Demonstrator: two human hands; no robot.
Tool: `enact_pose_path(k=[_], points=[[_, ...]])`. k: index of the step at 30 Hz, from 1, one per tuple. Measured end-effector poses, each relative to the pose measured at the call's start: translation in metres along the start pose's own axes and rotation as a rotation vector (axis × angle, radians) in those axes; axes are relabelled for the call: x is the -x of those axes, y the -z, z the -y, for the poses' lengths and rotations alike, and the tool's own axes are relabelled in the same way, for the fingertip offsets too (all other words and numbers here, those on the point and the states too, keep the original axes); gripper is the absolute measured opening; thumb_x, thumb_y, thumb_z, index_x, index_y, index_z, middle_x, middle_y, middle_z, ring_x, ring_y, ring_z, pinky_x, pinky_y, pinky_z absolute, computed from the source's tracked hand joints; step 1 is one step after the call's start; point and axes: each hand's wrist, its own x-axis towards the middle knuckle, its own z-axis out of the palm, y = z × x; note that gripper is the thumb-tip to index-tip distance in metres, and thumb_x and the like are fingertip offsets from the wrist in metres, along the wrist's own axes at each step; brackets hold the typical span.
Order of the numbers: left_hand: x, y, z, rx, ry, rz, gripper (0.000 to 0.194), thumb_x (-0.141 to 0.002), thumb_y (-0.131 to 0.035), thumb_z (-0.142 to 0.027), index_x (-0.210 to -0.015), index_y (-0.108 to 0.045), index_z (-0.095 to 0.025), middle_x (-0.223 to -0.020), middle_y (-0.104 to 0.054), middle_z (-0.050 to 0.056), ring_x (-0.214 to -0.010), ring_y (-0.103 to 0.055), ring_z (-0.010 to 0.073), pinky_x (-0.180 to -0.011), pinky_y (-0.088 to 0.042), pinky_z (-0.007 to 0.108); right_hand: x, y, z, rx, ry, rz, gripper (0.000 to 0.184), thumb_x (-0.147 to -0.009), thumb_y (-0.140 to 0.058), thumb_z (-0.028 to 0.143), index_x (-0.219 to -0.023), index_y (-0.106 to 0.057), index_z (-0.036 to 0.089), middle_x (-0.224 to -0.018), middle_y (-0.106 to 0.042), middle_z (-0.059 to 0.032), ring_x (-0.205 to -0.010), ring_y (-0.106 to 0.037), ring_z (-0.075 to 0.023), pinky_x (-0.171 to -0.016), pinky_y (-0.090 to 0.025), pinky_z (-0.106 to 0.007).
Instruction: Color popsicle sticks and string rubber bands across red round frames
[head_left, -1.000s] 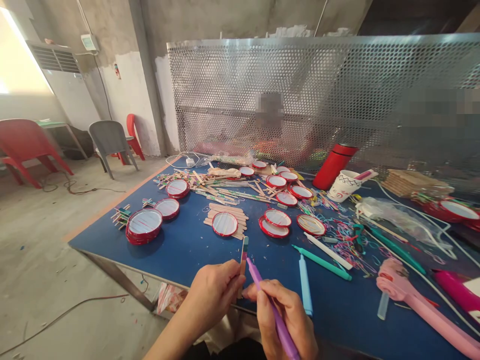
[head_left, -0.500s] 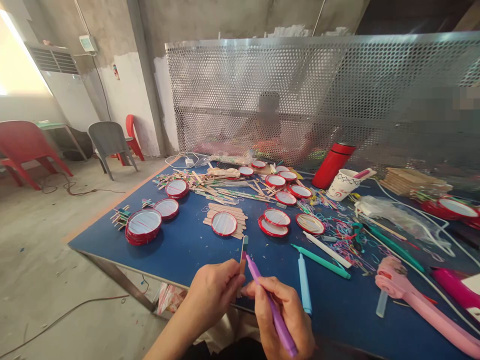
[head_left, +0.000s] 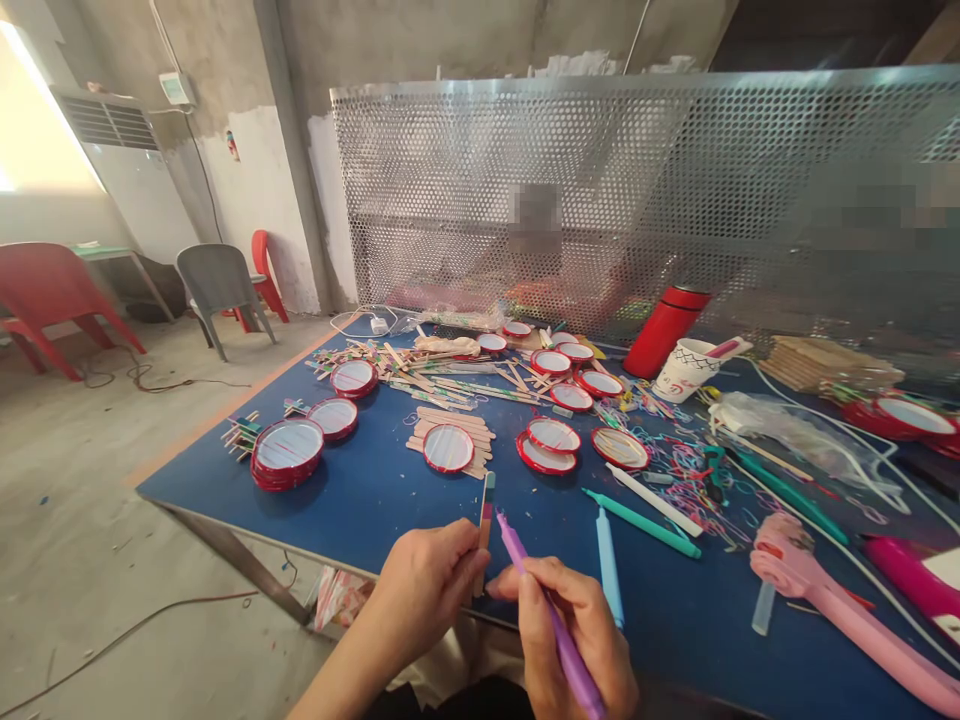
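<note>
My left hand (head_left: 435, 575) is closed around a wooden craft stick (head_left: 486, 515), held upright over the table's near edge. The stick's upper end carries bands of teal and purple. In my right hand (head_left: 574, 630) is a purple marker (head_left: 544, 605), its tip just right of the stick and apart from it. A light blue marker (head_left: 610, 570) lies to the right of that hand, beside a teal marker (head_left: 652, 525) and a white marker (head_left: 656, 500). Beyond my hands, a round red-rimmed disc (head_left: 448, 447) rests on a row of plain craft sticks (head_left: 480, 425).
Several more red-rimmed discs (head_left: 287, 445) stand in stacks on the blue table (head_left: 375, 510). Coloured bands (head_left: 690, 470) lie scattered at the right, near a pink handheld tool (head_left: 840, 610). A red bottle (head_left: 666, 330) and a paper cup (head_left: 686, 370) stand before a perforated metal screen (head_left: 465, 180).
The purple marker's tip has moved away from the stick, a little to the right and down, with my right hand. My left hand and the stick have stayed almost still.
</note>
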Motion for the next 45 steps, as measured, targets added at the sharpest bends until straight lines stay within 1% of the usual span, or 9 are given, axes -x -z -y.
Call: enact_pose_path(k=[3,8,15,20,23,28,31,39,45], points=[[-0.0007,0.0009,-0.0012,0.021,0.000,0.016,0.028,-0.098,-0.035,-0.034,-0.071,-0.035,-0.024,-0.065,-0.055,-0.002,-0.058,-0.047,0.0136,-0.058,-0.033,0.025,0.0016,-0.0019,0.0029,-0.046,-0.038,0.036,0.009,-0.098,-0.061,0.019,-0.105,-0.067,0.020,-0.081,-0.077,-0.0034,-0.070,-0.074,-0.0164,-0.065,-0.061,-0.028],[-0.0010,0.0011,-0.0009,0.013,0.001,0.009,0.028,-0.097,-0.037,-0.031,-0.070,-0.036,-0.024,-0.065,-0.059,0.000,-0.056,-0.050,0.0135,-0.057,-0.034,0.025,0.0019,-0.0033,0.0074,-0.048,-0.112,-0.030,0.007,-0.097,-0.062,0.018,-0.101,-0.067,0.020,-0.076,-0.074,-0.0003,-0.067,-0.072,-0.0147,-0.064,-0.059,-0.026],[-0.0007,0.0008,0.0005,0.026,-0.021,-0.020,0.029,-0.098,-0.040,-0.029,-0.070,-0.039,-0.023,-0.064,-0.061,-0.002,-0.056,-0.052,0.0128,-0.057,-0.036,0.023,-0.0005,-0.0005,0.0068,0.000,-0.098,0.019,0.008,-0.099,-0.059,0.020,-0.098,-0.066,0.021,-0.072,-0.072,0.0001,-0.064,-0.071,-0.0149,-0.063,-0.059,-0.026],[-0.0013,0.0005,0.0002,0.046,-0.017,-0.014,0.028,-0.098,-0.039,-0.030,-0.070,-0.037,-0.024,-0.064,-0.058,-0.002,-0.056,-0.050,0.0131,-0.056,-0.035,0.023,-0.0009,0.0009,0.0012,-0.029,0.036,0.045,0.012,-0.097,-0.060,0.015,-0.105,-0.066,0.020,-0.075,-0.075,-0.0003,-0.066,-0.074,-0.0147,-0.064,-0.061,-0.025],[-0.0013,0.0005,-0.0002,0.043,-0.020,-0.012,0.028,-0.097,-0.038,-0.032,-0.070,-0.036,-0.024,-0.063,-0.054,-0.003,-0.056,-0.047,0.0131,-0.056,-0.033,0.024,-0.0017,-0.0005,0.0006,0.010,0.006,0.060,0.009,-0.098,-0.060,0.018,-0.104,-0.066,0.021,-0.079,-0.076,-0.0021,-0.069,-0.075,-0.0161,-0.065,-0.062,-0.026],[-0.0012,0.0010,0.0002,0.033,-0.005,-0.008,0.029,-0.097,-0.038,-0.032,-0.070,-0.036,-0.024,-0.063,-0.056,-0.001,-0.057,-0.047,0.0136,-0.057,-0.032,0.025,-0.0024,-0.0028,0.0025,0.022,-0.028,-0.031,0.006,-0.098,-0.061,0.020,-0.101,-0.066,0.020,-0.072,-0.074,0.0013,-0.063,-0.073,-0.0144,-0.063,-0.061,-0.025],[-0.0011,0.0012,0.0003,0.030,-0.014,-0.006,0.029,-0.097,-0.038,-0.032,-0.070,-0.035,-0.024,-0.063,-0.054,-0.002,-0.057,-0.046,0.0134,-0.057,-0.032,0.025,-0.0030,-0.0031,0.0022,-0.010,-0.014,0.014,0.007,-0.098,-0.061,0.021,-0.102,-0.067,0.019,-0.078,-0.076,-0.0014,-0.068,-0.075,-0.0162,-0.062,-0.062,-0.026],[-0.0011,-0.0004,0.0013,0.026,-0.019,-0.022,0.029,-0.098,-0.039,-0.031,-0.070,-0.035,-0.024,-0.063,-0.056,-0.002,-0.056,-0.046,0.0133,-0.056,-0.032,0.025,-0.0057,-0.0003,0.0022,-0.017,0.020,0.048,0.012,-0.095,-0.062,0.015,-0.104,-0.067,0.020,-0.075,-0.075,-0.0007,-0.066,-0.074,-0.0165,-0.061,-0.062,-0.027],[-0.0010,0.0034,0.0006,0.025,0.003,-0.005,0.029,-0.098,-0.038,-0.030,-0.070,-0.038,-0.024,-0.063,-0.061,0.000,-0.056,-0.052,0.0150,-0.058,-0.035,0.025,-0.0066,-0.0041,0.0092,-0.035,-0.048,-0.082,0.005,-0.097,-0.061,0.018,-0.099,-0.065,0.020,-0.068,-0.070,0.0031,-0.056,-0.069,-0.0116,-0.058,-0.058,-0.022]])
